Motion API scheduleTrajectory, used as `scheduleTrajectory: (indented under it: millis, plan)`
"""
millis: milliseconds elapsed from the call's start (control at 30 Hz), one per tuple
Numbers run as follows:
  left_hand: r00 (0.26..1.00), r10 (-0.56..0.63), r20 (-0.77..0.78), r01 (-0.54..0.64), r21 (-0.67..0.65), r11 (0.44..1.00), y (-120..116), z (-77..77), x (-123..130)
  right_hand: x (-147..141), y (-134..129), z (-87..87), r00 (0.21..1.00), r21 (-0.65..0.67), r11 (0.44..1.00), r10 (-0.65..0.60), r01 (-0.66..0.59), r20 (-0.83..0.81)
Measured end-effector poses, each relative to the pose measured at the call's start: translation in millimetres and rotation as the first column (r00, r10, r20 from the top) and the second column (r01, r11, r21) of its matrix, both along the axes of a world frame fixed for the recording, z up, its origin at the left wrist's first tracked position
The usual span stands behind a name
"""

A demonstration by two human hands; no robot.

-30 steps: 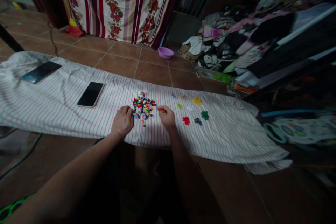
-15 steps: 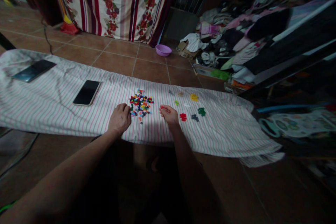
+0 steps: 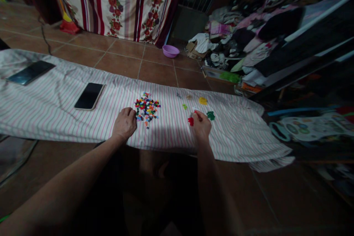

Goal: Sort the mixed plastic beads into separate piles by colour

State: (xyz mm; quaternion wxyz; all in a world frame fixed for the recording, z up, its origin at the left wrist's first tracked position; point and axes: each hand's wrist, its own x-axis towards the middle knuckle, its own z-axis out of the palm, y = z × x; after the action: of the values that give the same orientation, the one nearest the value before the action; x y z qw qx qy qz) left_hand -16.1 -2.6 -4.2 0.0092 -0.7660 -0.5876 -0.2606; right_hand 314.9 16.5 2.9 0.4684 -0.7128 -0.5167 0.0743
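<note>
A pile of tiny coloured plastic pieces [image 3: 147, 106] lies on the striped cloth. My left hand [image 3: 125, 122] rests on the cloth at the pile's left edge, fingers loosely bent and holding nothing visible. Over the sorted groups, my right hand [image 3: 202, 122] pinches a small red piece [image 3: 196, 111] between thumb and fingertips. Just left of those fingers is a red group [image 3: 190, 121]. Around the hand lie a green group [image 3: 210, 115], a yellow group [image 3: 202, 100], a lime group [image 3: 184, 106] and a tan group [image 3: 188, 97]. The dark grey group is hidden behind my right hand.
A phone [image 3: 89, 96] lies left of the pile, and a dark tablet-like device [image 3: 31, 72] farther left. The striped cloth [image 3: 166, 132] covers a long, low surface. Beyond it a purple basin [image 3: 170, 51] stands on the tiled floor, near heaped clothes [image 3: 243, 40].
My right hand has moved right, from beside the pile to the red group, carrying the small red piece. My left hand stays by the pile. The view has shifted slightly.
</note>
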Motion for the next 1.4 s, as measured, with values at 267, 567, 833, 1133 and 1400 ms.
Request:
scheduleTrajectory:
  millis: [267, 567, 833, 1133, 1400]
  plan:
    - [1.0, -0.008, -0.006, 0.008, 0.007, 1.0, 0, 1.5, 0, 13, 3, -15.4, 0.989, -0.1, 0.992, -0.06, 0.074, 0.138]
    - [1.0, -0.015, -0.002, 0.015, 0.024, 1.0, 0, 0.2, 0, 1, 4, -21.2, 0.923, -0.102, 0.995, 0.027, 0.013, 0.383]
    - [1.0, -0.015, -0.006, 0.015, 0.029, 0.999, 0, 0.2, 1, 4, 4, -19.0, 0.929, -0.098, 0.995, 0.05, -0.014, 0.368]
    - [1.0, -0.007, -0.028, 0.007, 0.011, 1.0, 0, -0.1, 0, 11, 7, -20.7, 0.992, -0.124, 0.992, -0.019, 0.035, 0.123]
    - [1.0, 0.001, -0.019, -0.001, -0.006, 1.0, 0, 1.1, 1, 8, 5, -20.8, 0.984, -0.148, 0.988, -0.008, 0.035, 0.18]
